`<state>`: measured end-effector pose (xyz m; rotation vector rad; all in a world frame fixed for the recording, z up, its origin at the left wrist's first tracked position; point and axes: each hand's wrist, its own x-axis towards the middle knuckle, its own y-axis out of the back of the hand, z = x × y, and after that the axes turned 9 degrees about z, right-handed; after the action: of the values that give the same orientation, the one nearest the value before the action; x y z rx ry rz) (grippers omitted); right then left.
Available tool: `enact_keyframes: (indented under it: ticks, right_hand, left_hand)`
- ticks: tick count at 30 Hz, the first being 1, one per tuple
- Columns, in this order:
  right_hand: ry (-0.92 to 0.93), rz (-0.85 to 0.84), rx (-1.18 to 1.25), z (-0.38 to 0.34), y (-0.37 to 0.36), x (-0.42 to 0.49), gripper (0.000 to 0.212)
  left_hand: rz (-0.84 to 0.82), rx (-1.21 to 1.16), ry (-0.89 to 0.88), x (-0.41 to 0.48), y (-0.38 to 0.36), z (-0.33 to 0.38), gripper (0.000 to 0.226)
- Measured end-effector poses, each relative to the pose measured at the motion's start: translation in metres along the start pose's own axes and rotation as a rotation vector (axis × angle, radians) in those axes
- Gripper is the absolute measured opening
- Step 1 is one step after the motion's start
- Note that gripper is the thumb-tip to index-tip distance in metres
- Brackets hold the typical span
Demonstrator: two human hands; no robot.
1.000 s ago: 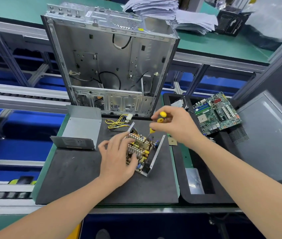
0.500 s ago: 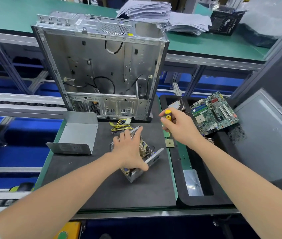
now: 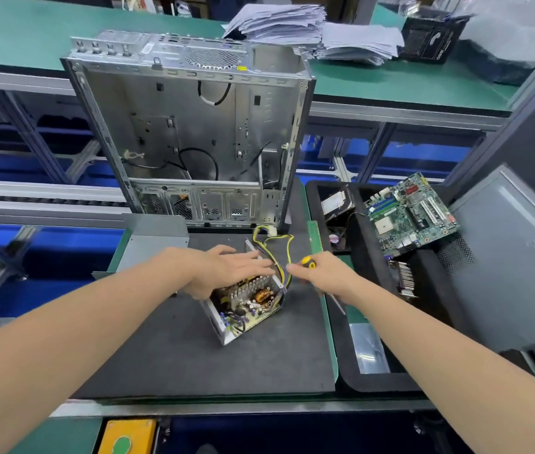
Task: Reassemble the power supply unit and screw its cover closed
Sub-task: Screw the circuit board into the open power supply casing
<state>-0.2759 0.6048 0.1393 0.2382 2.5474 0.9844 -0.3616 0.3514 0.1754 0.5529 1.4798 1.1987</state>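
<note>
The open power supply unit [image 3: 246, 306] lies on the black mat [image 3: 167, 362], its circuit board, heatsinks and copper coil showing. Its yellow and black cable bundle [image 3: 276, 244] loops out behind it. My left hand [image 3: 226, 270] rests on the unit's far side with fingers stretched out flat. My right hand [image 3: 321, 273] grips a screwdriver with a yellow and black handle [image 3: 308, 262] just right of the unit; its shaft points down toward me. The grey metal cover [image 3: 151, 244] sits at the mat's left, partly hidden by my left arm.
An empty computer case [image 3: 190, 132] stands upright behind the mat. A black foam tray [image 3: 351, 348] at the right holds a motherboard [image 3: 410, 214], a hard drive [image 3: 336, 201] and a card. A grey side panel [image 3: 518, 257] leans at the far right. Paper stacks lie on the back bench.
My left hand turned the power supply unit on the mat, so its open side now faces me. My right hand carried the screwdriver away from the unit and then back beside its right edge.
</note>
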Motion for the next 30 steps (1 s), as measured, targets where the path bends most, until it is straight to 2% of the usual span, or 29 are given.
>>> enact_keyframes:
  ticks: [3,5,7,10,12,15,21,28,30]
  right_hand:
    - [-0.034,-0.102,0.113,-0.003,-0.014,0.0,0.055]
    - [-0.048,-0.139,0.25,-0.005,-0.02,-0.001,0.048]
    - [-0.021,-0.152,0.249,-0.007,-0.022,-0.001,0.038]
    - [-0.027,-0.168,0.251,-0.013,-0.024,0.001,0.031]
    - [-0.047,-0.178,0.255,-0.016,-0.025,0.004,0.027]
    - [-0.048,-0.182,0.229,-0.02,-0.026,0.006,0.026]
    - [-0.08,-0.194,0.256,-0.009,-0.01,-0.001,0.011]
    - [-0.135,-0.229,0.4,0.016,-0.002,-0.02,0.015]
    - [-0.094,-0.243,0.378,0.019,-0.002,-0.026,0.016]
  left_hand:
    - [0.046,-0.083,0.052,-0.016,-0.009,-0.008,0.135]
    - [0.145,-0.281,0.173,-0.02,-0.016,-0.009,0.129]
    - [0.291,-0.407,0.341,-0.015,-0.023,-0.001,0.124]
    - [0.363,-0.421,0.516,-0.001,-0.038,0.016,0.142]
    - [0.362,-0.286,0.48,0.006,-0.048,0.023,0.152]
    - [0.394,-0.106,0.411,0.01,-0.061,0.024,0.151]
    - [0.407,-0.11,0.43,0.011,-0.065,0.023,0.147]
    - [0.381,-0.067,0.431,0.014,-0.065,0.023,0.151]
    - [0.383,-0.06,0.431,0.015,-0.065,0.022,0.152]
